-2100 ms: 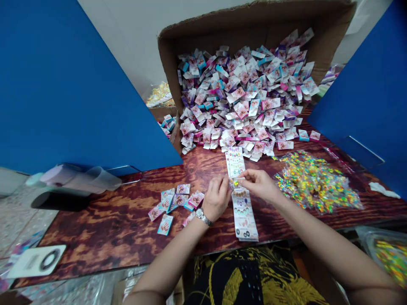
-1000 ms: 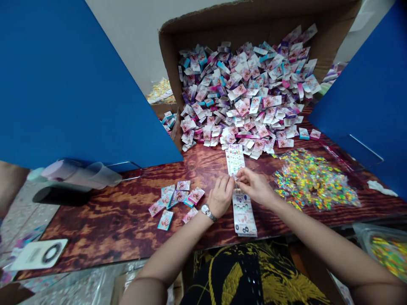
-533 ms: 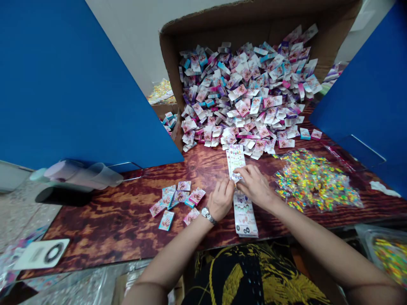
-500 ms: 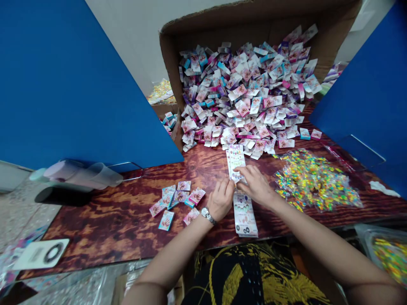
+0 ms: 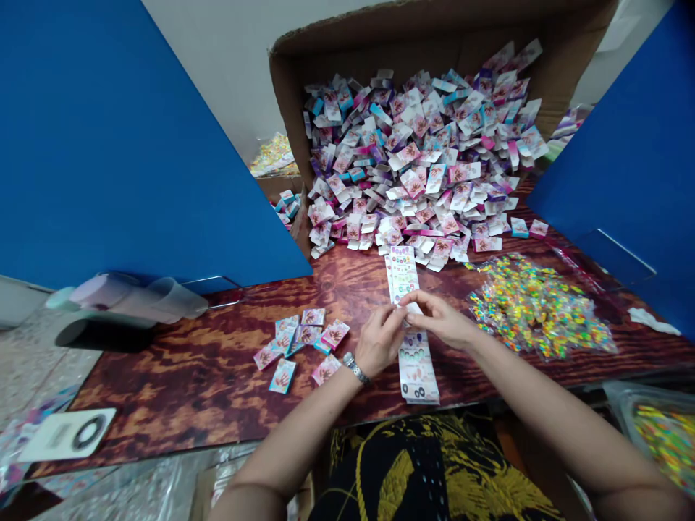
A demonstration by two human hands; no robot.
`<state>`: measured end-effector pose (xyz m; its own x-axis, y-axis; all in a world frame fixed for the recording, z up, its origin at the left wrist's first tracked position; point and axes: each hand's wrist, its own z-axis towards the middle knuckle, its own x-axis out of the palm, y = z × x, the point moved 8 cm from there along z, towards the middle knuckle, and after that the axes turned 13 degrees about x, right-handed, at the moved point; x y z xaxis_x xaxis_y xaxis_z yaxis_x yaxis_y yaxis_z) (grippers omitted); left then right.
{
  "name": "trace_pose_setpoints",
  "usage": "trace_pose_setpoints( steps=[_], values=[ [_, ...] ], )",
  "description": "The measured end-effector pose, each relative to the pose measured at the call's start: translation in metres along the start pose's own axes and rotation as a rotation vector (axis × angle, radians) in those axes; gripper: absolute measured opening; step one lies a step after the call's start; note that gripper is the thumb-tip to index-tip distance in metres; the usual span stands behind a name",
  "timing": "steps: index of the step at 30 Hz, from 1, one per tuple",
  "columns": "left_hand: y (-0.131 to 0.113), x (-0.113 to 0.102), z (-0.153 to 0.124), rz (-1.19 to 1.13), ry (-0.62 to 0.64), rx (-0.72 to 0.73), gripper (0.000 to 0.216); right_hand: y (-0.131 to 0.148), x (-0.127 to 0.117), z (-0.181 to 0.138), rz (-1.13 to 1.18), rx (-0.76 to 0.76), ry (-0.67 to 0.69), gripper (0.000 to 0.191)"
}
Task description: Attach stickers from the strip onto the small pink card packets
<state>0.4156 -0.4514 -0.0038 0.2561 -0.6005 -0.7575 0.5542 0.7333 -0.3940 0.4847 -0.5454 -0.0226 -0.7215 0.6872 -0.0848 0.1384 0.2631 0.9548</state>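
A long stack of printed sticker sheets [image 5: 413, 354] lies lengthwise on the dark wooden table [image 5: 190, 391] in front of me. My left hand [image 5: 378, 340], with a watch on its wrist, and my right hand [image 5: 442, 318] meet over the middle of the stack. Both pinch a small white piece between their fingertips; I cannot make out what it is. The far end of the sticker sheets [image 5: 402, 273] shows beyond my fingers.
A tipped cardboard box [image 5: 337, 51] spills a large heap of small pink and white cards [image 5: 418, 159]. Several finished cards [image 5: 301, 344] lie left of my hands. A bag of colourful small pieces [image 5: 535, 307] lies to the right. Blue panels [image 5: 108, 145] stand on both sides.
My right hand has drawn back from the far part of the sheets toward my left hand. Both hands now pinch together over the middle of the stack.
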Motion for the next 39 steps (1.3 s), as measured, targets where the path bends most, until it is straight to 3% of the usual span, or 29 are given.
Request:
trace_pose_setpoints(
  steps=[3,7,9,12,14,18,22,25,31,39],
  values=[
    [0.006,-0.005,0.000,-0.015,-0.042,-0.045,0.034,0.011,-0.008,-0.013,-0.054,-0.115,-0.086,0.033],
    [0.001,-0.003,0.001,0.004,-0.036,-0.003,0.035,0.028,-0.010,-0.030,-0.457,-0.236,-0.355,0.014],
    [-0.003,-0.001,0.002,0.037,-0.022,0.039,0.036,0.032,-0.006,-0.034,-0.563,-0.259,-0.445,0.017],
    [-0.007,0.001,0.002,0.077,-0.009,0.062,0.036,0.027,-0.003,-0.034,-0.509,-0.205,-0.531,0.034],
    [-0.008,0.000,0.001,0.086,-0.006,0.063,0.037,0.021,-0.003,-0.033,-0.412,-0.150,-0.551,0.036],
    [-0.008,-0.004,0.001,0.091,-0.018,0.048,0.041,0.017,0.001,-0.031,-0.299,-0.175,-0.507,0.019],
    [-0.009,-0.008,0.001,0.122,-0.074,0.033,0.047,0.008,0.003,-0.024,-0.118,-0.137,-0.376,0.022],
    [-0.010,-0.009,0.000,0.135,-0.091,0.021,0.051,0.005,0.001,-0.022,-0.047,-0.104,-0.394,0.021],
    [-0.009,-0.008,-0.001,0.137,-0.080,-0.014,0.052,0.019,0.002,-0.028,-0.231,-0.148,-0.529,0.017],
    [-0.009,-0.006,-0.005,0.181,-0.112,-0.018,0.056,0.030,0.007,-0.031,-0.401,-0.195,-0.585,0.017]
  ],
)
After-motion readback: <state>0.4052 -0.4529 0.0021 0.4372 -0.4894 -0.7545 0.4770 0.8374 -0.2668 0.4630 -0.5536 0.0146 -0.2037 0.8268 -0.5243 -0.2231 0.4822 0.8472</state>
